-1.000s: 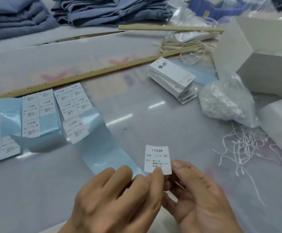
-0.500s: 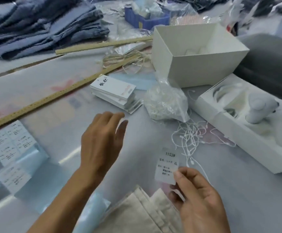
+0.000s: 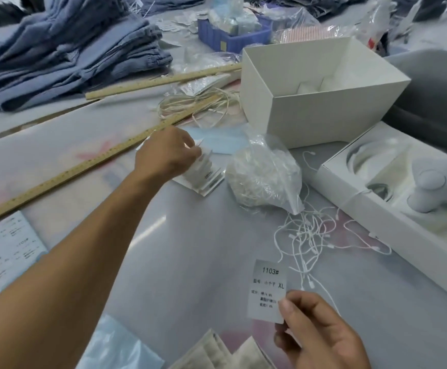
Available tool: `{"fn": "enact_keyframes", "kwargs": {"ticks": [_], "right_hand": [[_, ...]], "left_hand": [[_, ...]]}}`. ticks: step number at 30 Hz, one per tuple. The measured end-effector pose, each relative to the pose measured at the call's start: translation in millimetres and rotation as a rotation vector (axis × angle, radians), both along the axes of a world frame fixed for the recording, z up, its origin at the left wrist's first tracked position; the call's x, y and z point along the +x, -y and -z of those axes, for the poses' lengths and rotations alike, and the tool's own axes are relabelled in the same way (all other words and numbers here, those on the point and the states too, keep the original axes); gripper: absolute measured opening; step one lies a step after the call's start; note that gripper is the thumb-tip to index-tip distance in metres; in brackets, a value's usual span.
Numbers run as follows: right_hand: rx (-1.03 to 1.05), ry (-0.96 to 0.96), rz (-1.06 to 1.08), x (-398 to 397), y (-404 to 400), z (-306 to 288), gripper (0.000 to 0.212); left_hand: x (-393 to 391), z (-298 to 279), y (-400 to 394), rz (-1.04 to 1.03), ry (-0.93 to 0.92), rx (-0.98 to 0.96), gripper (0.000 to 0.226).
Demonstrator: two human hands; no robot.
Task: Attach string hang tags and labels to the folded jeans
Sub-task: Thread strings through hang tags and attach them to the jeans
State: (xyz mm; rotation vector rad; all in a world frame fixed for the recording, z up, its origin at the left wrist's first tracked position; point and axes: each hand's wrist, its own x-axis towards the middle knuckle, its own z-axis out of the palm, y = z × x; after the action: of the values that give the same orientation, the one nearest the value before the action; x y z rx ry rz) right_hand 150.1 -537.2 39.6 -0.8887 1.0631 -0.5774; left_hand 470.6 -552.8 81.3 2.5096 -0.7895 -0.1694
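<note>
Right hand (image 3: 321,334): thumb and fingers pinch the lower right edge of a white label (image 3: 269,290), held upright above the worktop (image 3: 203,249). Print on it reads "1103#" and "XL".

Left hand (image 3: 167,153): arm stretched forward, fingers curled down onto a stack of white hang tags (image 3: 203,177); the top tag's edge appears lifted under the fingertips, though motion blur hides the exact grip.

Just right of the stack: clear plastic bag (image 3: 265,174) stuffed with white strings. Loose white strings (image 3: 307,235) lie tangled on the worktop between the bag and the label.

Right edge: flat white box (image 3: 376,209) with a moulded insert holding a pale rounded object. Behind the bag: open white carton (image 3: 310,107).

Left of the forearm: sheet of printed labels (image 3: 6,249) on blue backing. Two wooden rulers (image 3: 83,163) lie slanted across the worktop; a coil of cream cord (image 3: 190,105) rests over the nearer one.

Far left: folded jeans (image 3: 57,57) in stacks, well apart from both hands. Blue bin (image 3: 227,35) at the back. Beige fabric (image 3: 217,352) at the bottom edge.
</note>
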Motion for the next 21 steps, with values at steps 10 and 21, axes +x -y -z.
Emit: {"fn": "enact_keyframes", "kwargs": {"ticks": [10,21], "right_hand": [[-0.008,-0.092,-0.078,-4.5,4.2,-0.6,0.023],[0.023,-0.049,-0.027,-14.6,4.8,9.4,0.021]], "left_hand": [[30.5,-29.7,-10.2,-0.090,-0.325,-0.270,0.026],[38.7,-34.1,-24.1,-0.188,-0.210,-0.365,0.015]]}}
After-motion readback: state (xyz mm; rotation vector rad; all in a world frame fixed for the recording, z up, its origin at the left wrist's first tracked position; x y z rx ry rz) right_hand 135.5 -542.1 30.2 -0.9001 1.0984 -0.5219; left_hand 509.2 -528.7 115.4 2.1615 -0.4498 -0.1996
